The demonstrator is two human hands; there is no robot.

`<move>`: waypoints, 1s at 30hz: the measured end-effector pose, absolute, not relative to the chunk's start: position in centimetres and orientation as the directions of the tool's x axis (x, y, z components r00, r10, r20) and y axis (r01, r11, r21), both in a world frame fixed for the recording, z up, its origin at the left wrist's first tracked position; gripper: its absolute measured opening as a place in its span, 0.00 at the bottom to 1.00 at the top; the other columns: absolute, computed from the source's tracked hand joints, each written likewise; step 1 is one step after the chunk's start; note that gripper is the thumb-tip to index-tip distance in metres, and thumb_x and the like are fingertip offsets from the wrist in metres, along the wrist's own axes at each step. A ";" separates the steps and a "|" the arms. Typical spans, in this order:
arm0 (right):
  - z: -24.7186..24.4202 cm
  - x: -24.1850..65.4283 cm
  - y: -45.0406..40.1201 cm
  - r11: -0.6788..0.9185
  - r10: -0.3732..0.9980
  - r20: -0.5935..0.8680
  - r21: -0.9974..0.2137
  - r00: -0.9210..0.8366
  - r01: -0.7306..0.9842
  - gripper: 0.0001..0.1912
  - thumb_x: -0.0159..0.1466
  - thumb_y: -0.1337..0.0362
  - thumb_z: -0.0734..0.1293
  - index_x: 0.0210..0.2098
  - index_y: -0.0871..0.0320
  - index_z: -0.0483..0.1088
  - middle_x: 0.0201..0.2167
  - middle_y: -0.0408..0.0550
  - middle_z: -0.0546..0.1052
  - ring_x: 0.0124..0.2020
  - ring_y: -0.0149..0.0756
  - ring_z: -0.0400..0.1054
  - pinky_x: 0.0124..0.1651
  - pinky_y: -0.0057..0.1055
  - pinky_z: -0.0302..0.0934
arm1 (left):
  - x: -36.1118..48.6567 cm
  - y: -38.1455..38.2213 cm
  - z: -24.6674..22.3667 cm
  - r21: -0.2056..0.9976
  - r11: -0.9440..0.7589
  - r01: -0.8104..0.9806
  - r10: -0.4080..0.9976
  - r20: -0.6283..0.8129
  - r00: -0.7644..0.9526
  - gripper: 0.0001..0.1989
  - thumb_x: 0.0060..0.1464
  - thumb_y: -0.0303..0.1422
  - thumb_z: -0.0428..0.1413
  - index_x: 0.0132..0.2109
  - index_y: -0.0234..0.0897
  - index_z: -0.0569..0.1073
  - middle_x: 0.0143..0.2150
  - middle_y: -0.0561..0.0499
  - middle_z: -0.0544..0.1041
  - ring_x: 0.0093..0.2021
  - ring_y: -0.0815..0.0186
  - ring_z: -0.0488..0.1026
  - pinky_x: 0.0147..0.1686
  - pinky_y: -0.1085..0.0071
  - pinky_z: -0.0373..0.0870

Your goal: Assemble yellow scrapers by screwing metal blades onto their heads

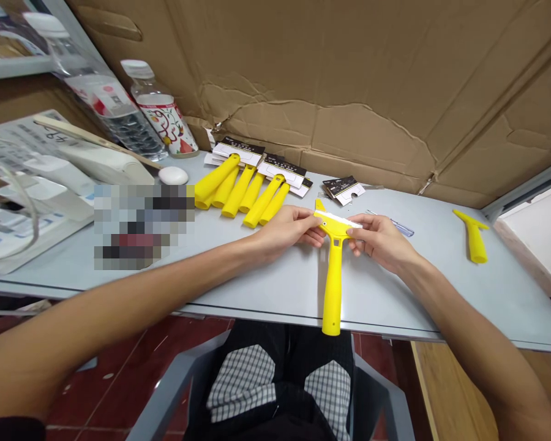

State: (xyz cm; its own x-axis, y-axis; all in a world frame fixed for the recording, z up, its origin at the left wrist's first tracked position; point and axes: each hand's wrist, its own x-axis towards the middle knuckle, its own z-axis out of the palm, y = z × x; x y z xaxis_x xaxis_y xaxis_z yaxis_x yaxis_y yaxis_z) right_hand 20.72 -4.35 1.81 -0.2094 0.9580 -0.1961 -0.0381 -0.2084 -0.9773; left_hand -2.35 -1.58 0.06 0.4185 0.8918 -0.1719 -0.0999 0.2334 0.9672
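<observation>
A yellow scraper (pixel 333 282) with a T-shaped head is held between both hands, its handle pointing down toward the table's front edge. A white strip (pixel 338 218) lies along the top of its head. My left hand (pixel 288 233) pinches the head's left end; my right hand (pixel 380 240) grips the right end, thumb on the front. Behind the right hand lies a screwdriver (pixel 403 229) with a clear bluish handle, partly hidden. Several yellow handles (pixel 239 193) lie in a row beyond my left hand, beside black-and-white card packets (pixel 282 170).
Another yellow scraper piece (pixel 476 239) lies on the grey table (pixel 514 294) at right. More cards (pixel 344 188) rest near the cardboard wall (pixel 371 79). Bottles (pixel 165 113), a white mouse-like object (pixel 173 176) and white devices (pixel 50 184) crowd the left.
</observation>
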 end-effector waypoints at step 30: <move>0.9 20.2 -4.7 -0.063 0.986 -0.050 -0.995 -0.157 -0.078 0.23 0.58 0.60 0.82 0.51 0.60 0.80 0.39 0.49 0.83 0.28 0.34 0.79 0.36 0.37 0.77 | -1.7 -3.4 0.6 0.969 0.142 -0.203 0.958 -0.083 0.273 0.25 0.63 0.25 0.63 0.66 0.35 0.71 0.42 0.46 0.83 0.37 0.63 0.84 0.41 0.64 0.84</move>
State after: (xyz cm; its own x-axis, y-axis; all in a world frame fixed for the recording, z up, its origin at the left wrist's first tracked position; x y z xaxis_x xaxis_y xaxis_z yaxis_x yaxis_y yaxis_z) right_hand 20.23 -4.71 0.95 -0.1573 0.9863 -0.0497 -0.0784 -0.0626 -0.9950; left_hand -1.67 -3.43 0.63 0.2730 0.9584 -0.0830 -0.2032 0.1417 0.9688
